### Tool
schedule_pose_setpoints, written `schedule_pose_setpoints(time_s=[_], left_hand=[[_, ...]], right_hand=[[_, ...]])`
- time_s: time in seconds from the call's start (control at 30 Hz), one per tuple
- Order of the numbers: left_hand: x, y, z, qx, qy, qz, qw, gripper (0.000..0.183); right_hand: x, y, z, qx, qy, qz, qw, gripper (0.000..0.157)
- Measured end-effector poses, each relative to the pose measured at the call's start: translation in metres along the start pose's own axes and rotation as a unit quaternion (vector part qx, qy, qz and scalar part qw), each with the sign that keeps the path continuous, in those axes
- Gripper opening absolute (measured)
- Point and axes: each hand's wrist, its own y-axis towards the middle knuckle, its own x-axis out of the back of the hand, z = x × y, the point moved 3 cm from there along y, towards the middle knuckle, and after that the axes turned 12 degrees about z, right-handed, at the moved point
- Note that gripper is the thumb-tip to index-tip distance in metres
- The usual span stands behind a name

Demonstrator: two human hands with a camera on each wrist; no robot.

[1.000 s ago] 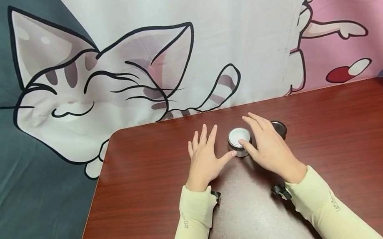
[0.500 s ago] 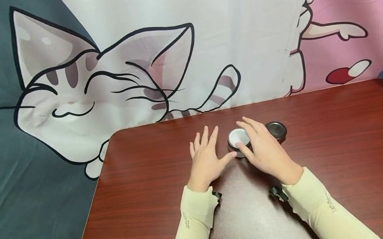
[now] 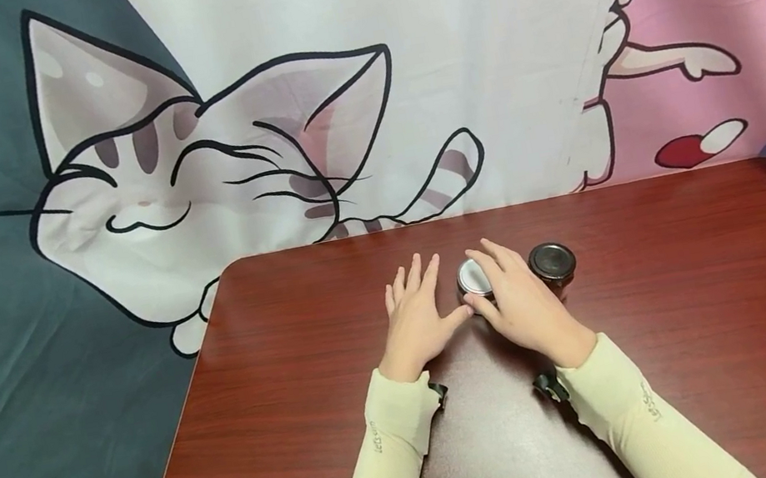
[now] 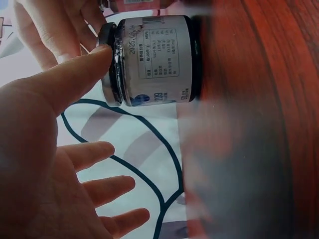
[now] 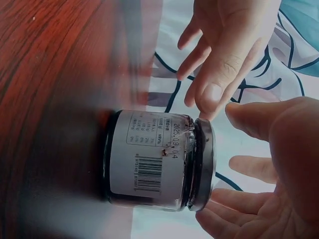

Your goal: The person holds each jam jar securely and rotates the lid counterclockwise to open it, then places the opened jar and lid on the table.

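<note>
Right wrist shows jar label (image 5: 142, 157) reading "2025.03", left grip (image 5: 229, 55) and right grip (image 5: 294, 172) released.

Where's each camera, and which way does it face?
Head: on the head, forward and down over the table; left hand, right hand, sleeves show.
Left wrist: on that wrist, facing the labelled jar; both hands show.
Right wrist: on that wrist, facing the same jar; both hands show.
Both wrist views share its printed label.
</note>
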Motion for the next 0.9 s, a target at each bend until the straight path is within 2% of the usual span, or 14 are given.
schedule_pose_setpoints(time_s=[0.63,0.9], left_hand=[[-0.007,0.005,0.000,0.007,-0.057,0.025,0.9981,0.084],[-0.011,0.009,-0.001,0.002,-0.028,0.037,0.9989,0.078]], right_hand=[[-0.011,0.003,-0.005,-0.035,-0.010,0.013,0.999,0.060],[-0.013,0.003,-0.007,-0.039,-0.021,0.000,0.999,0.055]])
